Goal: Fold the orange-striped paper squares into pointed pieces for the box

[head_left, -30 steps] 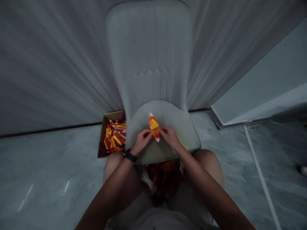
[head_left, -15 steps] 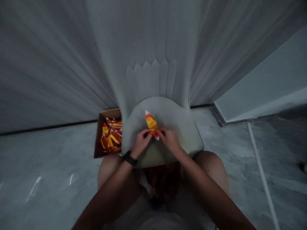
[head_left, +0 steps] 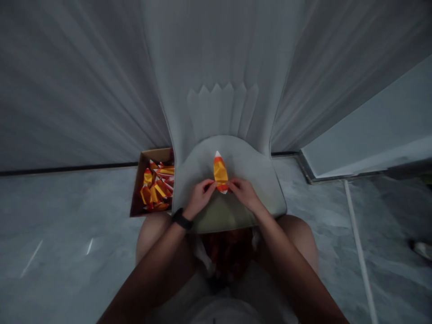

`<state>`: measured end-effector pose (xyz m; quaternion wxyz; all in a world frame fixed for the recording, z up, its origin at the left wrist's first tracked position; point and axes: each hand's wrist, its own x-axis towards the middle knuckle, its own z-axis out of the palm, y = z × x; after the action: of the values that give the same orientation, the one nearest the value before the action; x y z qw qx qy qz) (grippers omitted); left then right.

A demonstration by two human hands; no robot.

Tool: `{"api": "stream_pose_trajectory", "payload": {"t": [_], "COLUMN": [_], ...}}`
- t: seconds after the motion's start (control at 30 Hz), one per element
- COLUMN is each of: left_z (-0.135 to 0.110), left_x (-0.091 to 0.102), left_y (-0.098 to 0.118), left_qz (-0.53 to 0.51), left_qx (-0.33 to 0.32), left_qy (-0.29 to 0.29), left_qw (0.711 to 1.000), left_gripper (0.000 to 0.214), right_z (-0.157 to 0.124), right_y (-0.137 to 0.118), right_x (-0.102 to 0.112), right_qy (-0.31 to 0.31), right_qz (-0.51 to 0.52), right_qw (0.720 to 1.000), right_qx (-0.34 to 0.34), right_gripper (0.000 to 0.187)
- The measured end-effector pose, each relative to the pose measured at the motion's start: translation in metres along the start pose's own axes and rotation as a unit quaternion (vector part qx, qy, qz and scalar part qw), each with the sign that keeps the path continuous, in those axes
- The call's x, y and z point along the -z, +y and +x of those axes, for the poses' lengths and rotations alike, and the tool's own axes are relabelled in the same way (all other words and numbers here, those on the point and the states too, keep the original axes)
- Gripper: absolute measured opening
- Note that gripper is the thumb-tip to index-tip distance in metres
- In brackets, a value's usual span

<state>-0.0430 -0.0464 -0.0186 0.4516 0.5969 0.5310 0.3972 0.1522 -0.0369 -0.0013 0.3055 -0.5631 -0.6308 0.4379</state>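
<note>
Over the pale chair seat (head_left: 239, 155) I hold a folded paper piece (head_left: 220, 171), shiny yellow in the middle, orange toward its ends, with white pointed tips. Its long axis points nearly straight away from me. My left hand (head_left: 201, 195), with a black band on the wrist, pinches its lower left edge. On the lower right edge, my right hand (head_left: 245, 192) is closed in a pinch as well. Parts of the lower edges are hidden under my fingertips.
A brown open box (head_left: 135, 193) with several similar folded pieces (head_left: 158, 186) stands on the floor, left of the seat. The chair's tall backrest (head_left: 222, 58) rises ahead, before a grey curtain (head_left: 74, 81). Dark reddish material (head_left: 229, 252) lies below the seat's front edge, between my knees.
The folded paper piece has turned from a leftward tilt to nearly straight. Both hands have shifted slightly with it and now grip it more evenly from either side. The view has moved a little.
</note>
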Motion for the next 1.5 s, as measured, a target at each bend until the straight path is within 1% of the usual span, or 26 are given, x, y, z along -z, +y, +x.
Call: {"api": "stream_pose_trajectory", "payload": {"t": [0.17, 0.3, 0.37, 0.47, 0.5, 0.53, 0.6, 0.67, 0.7, 0.8, 0.87, 0.97, 1.03, 1.13, 1.23, 1.3, 1.33, 1.37, 1.43, 1.5], "left_z": [0.002, 0.001, 0.000, -0.002, -0.002, -0.002, -0.001, 0.002, 0.003, 0.004, 0.001, -0.007, -0.013, -0.019, -0.024, -0.028, -0.031, -0.034, -0.041, -0.048], "left_x": [0.003, 0.006, 0.008, 0.010, 0.010, 0.011, 0.011, 0.013, 0.014, 0.015, 0.015, 0.014, 0.014, 0.020, 0.029, 0.033, 0.034, 0.035, 0.037, 0.038], "left_y": [-0.003, -0.002, -0.002, -0.003, -0.003, -0.003, -0.002, -0.001, -0.001, 0.001, 0.004, 0.012, 0.017, 0.021, 0.021, 0.022, 0.023, 0.026, 0.033, 0.042], "left_qz": [0.015, 0.003, 0.010, 0.022, 0.024, 0.025, 0.023, 0.011, 0.004, 0.000, 0.016, 0.034, 0.029, 0.015, -0.012, -0.037, -0.046, -0.050, -0.047, -0.030], "left_qx": [-0.028, -0.027, -0.032, -0.034, -0.032, -0.028, -0.018, -0.012, -0.013, -0.031, -0.052, -0.086, -0.104, -0.116, -0.117, -0.114, -0.110, -0.104, -0.093, -0.088], "left_qy": [-0.011, -0.021, -0.034, -0.063, -0.065, -0.057, -0.014, 0.028, 0.038, 0.035, 0.029, 0.017, 0.007, -0.013, -0.048, -0.064, -0.069, -0.072, -0.072, -0.074], "left_qw": [0.999, 0.999, 0.999, 0.997, 0.997, 0.998, 0.999, 0.999, 0.999, 0.999, 0.998, 0.996, 0.994, 0.993, 0.992, 0.991, 0.990, 0.991, 0.992, 0.993], "left_gripper": [0.028, 0.029, 0.028, 0.028, 0.028, 0.028, 0.030, 0.033, 0.033, 0.034, 0.032, 0.029, 0.029, 0.030, 0.031, 0.032, 0.033, 0.034, 0.035, 0.034], "right_z": [-0.001, -0.001, -0.002, -0.007, -0.010, -0.014, -0.025, -0.037, -0.043, -0.058, -0.062, -0.053, -0.043, -0.033, -0.037, -0.044, -0.047, -0.051, -0.055, -0.058], "right_y": [0.004, 0.007, 0.007, 0.004, 0.002, 0.000, -0.004, -0.008, -0.010, -0.017, -0.022, -0.035, -0.046, -0.059, -0.068, -0.072, -0.075, -0.076, -0.079, -0.081], "right_x": [-0.003, -0.006, -0.006, -0.005, -0.004, -0.004, -0.003, -0.002, -0.002, -0.002, -0.003, -0.007, -0.010, -0.009, -0.003, 0.000, 0.001, 0.002, 0.002, 0.002], "right_qy": [-0.012, 0.013, 0.015, -0.001, -0.003, -0.002, -0.002, -0.005, -0.010, -0.027, -0.014, 0.030, 0.048, 0.035, -0.036, -0.080, -0.093, -0.097, -0.078, -0.043], "right_qz": [0.006, 0.012, -0.004, -0.040, -0.056, -0.073, -0.102, -0.110, -0.109, -0.118, -0.134, -0.142, -0.143, -0.120, -0.024, 0.040, 0.058, 0.067, 0.066, 0.043], "right_qw": [1.000, 1.000, 1.000, 0.999, 0.998, 0.997, 0.995, 0.994, 0.994, 0.993, 0.991, 0.989, 0.988, 0.992, 0.999, 0.996, 0.994, 0.993, 0.995, 0.998], "right_qx": [0.008, 0.016, 0.009, 0.008, 0.010, 0.012, 0.015, 0.017, 0.018, 0.013, 0.003, 0.006, 0.017, 0.022, 0.005, -0.014, -0.022, -0.027, -0.019, 0.018], "right_gripper": [0.034, 0.035, 0.035, 0.035, 0.034, 0.032, 0.030, 0.030, 0.030, 0.029, 0.028, 0.029, 0.031, 0.037, 0.043, 0.044, 0.043, 0.042, 0.042, 0.041]}}
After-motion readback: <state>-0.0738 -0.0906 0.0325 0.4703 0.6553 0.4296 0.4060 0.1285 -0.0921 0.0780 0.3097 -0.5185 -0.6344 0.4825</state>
